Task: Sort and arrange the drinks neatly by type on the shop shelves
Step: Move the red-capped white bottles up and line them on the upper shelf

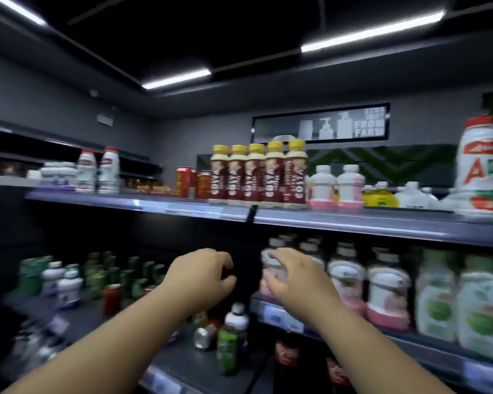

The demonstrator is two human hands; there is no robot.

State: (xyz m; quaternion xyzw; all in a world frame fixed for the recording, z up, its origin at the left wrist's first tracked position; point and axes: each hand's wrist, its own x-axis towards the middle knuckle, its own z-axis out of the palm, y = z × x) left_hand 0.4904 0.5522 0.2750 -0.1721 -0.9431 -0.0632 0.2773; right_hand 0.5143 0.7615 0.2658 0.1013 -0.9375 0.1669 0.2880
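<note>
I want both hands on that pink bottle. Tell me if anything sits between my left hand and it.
Nothing visible does. Only a dark gap separates the left hand from the pink bottle, which the right hand holds.
</note>
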